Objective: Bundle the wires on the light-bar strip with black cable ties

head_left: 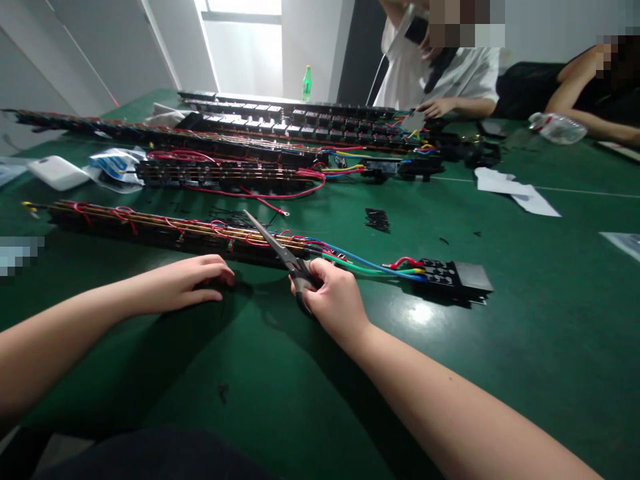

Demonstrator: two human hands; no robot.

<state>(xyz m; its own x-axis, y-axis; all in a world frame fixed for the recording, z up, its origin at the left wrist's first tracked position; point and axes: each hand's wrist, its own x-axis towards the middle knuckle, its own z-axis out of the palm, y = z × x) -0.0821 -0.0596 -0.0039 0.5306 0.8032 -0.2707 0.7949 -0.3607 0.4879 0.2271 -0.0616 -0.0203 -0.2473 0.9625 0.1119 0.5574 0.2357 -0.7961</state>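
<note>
My right hand [336, 293] is closed around the handles of a pair of scissors [274, 244], whose blades point up and to the left. The blades pass over a long black wired bar [150, 230] with copper-coloured rods and red wire loops. Blue and green wires [370, 265] run from the bar's right end to a black connector block [453, 280]. My left hand [200, 283] lies in front of the bar with its fingers loosely curved and apart, nothing in them. Whether its fingertips touch the bar, I cannot tell.
More wired bars [230, 175] lie behind on the green table [540, 320]. Small black strips [377, 220], paper scraps [520, 190], a white case [59, 173], a plastic bottle [557, 128] and a green bottle [307, 83] are around. Other people [460, 80] are at the far right.
</note>
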